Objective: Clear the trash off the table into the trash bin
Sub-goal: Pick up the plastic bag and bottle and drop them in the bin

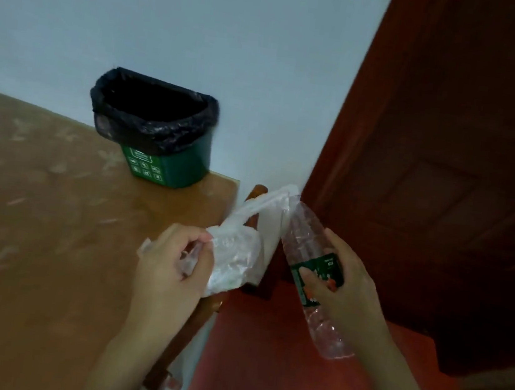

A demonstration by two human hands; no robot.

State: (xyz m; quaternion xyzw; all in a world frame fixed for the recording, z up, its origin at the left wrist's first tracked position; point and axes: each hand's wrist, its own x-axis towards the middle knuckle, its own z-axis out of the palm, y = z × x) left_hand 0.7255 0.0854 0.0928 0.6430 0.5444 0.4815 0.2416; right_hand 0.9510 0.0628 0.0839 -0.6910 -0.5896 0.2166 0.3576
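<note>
A small green trash bin lined with a black bag stands at the far right corner of the wooden table, against the wall. My left hand grips a crumpled white plastic bag over the table's right edge. My right hand holds a crushed clear plastic bottle by its green label, beyond the table's edge, its upper end touching the bag. Both hands are nearer to me than the bin.
A pale blue wall runs behind the table. A dark red-brown door stands to the right. Red floor lies below the table's right edge. A wooden chair part shows behind the bag.
</note>
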